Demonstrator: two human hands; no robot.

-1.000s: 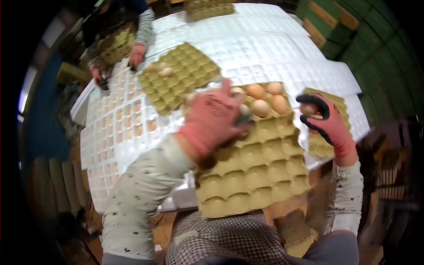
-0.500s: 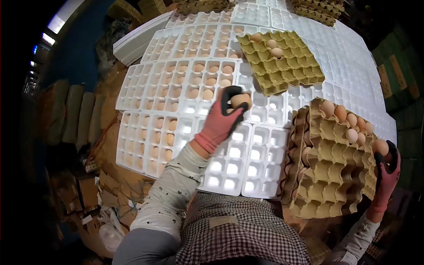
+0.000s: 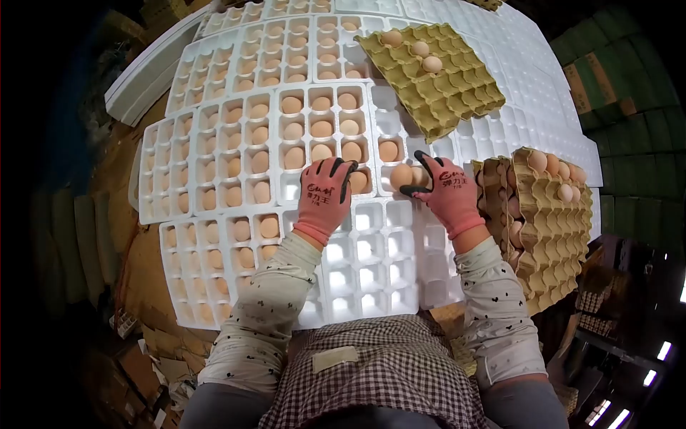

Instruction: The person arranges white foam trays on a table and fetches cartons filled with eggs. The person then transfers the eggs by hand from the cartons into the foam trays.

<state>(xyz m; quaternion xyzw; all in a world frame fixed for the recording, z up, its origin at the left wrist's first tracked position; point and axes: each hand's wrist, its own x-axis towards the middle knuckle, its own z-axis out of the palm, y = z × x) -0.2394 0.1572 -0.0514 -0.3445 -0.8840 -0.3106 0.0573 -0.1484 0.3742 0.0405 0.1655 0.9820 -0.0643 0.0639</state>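
My left hand (image 3: 325,196), in a pink and black glove, is over the front row of a white foam tray (image 3: 369,107). Its thumb and forefinger close on the near side of a brown egg (image 3: 359,181); whether more lies under the palm is hidden. My right hand (image 3: 446,189), gloved alike, pinches a partly covered egg (image 3: 420,177) between thumb and forefinger above the neighbouring foam tray (image 3: 386,121). Touching that egg on the left is another egg (image 3: 401,176). Behind them, a single egg (image 3: 388,150) sits in a cell.
A pulp tray (image 3: 450,86) with three eggs lies across the foam trays at the back. At right stands a stack of pulp trays (image 3: 554,243) with eggs on top and between layers. Egg-filled foam trays (image 3: 207,150) spread left. Green stacked boxes (image 3: 629,129) line the right side.
My right hand has come from the pulp stack at right to the foam trays, bringing an egg. My left hand has lowered to the tray. The view has shifted.
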